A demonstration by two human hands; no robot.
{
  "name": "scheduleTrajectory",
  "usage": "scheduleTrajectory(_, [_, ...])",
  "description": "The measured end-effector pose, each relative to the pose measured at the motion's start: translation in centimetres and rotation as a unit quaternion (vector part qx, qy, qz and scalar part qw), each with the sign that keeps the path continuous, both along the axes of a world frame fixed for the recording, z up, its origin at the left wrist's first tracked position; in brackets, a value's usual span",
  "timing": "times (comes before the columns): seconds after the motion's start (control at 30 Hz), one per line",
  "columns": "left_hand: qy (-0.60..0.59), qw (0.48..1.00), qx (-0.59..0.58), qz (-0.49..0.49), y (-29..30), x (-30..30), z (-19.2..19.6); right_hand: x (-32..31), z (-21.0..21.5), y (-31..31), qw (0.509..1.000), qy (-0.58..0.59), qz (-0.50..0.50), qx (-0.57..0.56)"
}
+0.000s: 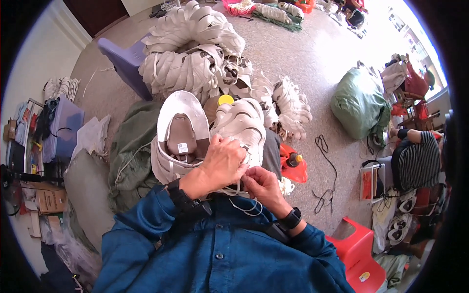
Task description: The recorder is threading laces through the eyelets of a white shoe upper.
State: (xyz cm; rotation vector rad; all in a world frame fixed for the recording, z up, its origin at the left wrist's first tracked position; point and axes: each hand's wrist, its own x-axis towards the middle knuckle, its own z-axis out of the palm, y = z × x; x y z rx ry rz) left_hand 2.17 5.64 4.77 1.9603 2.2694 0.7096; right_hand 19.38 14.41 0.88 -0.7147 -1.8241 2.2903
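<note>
In front of me sits a cream shoe upper (243,122) with curved overlays. My left hand (221,160) is closed over its near end, fingers bent; what they pinch is partly hidden. Just to the right, my right hand (266,186) pinches a thin white shoelace (250,211), whose loose end loops down against my blue shirt. The two hands nearly touch at the fingertips. Left of them lies another shoe upper (181,134), its opening facing up, showing a brown lining and a small white label.
Stacked cream uppers (195,29) rise beyond, beside a purple chair (128,61). A red bag (292,166) holds a dark bottle with a yellow cap. A red stool (359,254) stands near right, a green sack (359,103) farther off. Another person in stripes (417,161) sits at right.
</note>
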Motion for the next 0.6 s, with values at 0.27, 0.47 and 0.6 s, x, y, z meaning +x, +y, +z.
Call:
scheduleTrajectory(0.27, [-0.33,0.936,-0.119,0.023,0.5,-2.4,1.3,0.4,0.5,1.1,0.995,-0.035,0.028,0.085])
scheduleTrajectory(0.47, [-0.46,0.868,-0.184,0.034,0.3,-3.4,1.7,1.8,1.5,3.4,0.99,-0.085,0.078,0.085])
scheduleTrajectory(0.6, [-0.516,0.831,-0.204,0.034,-1.5,-5.9,2.0,4.2,1.3,4.7,0.99,-0.076,0.079,0.084])
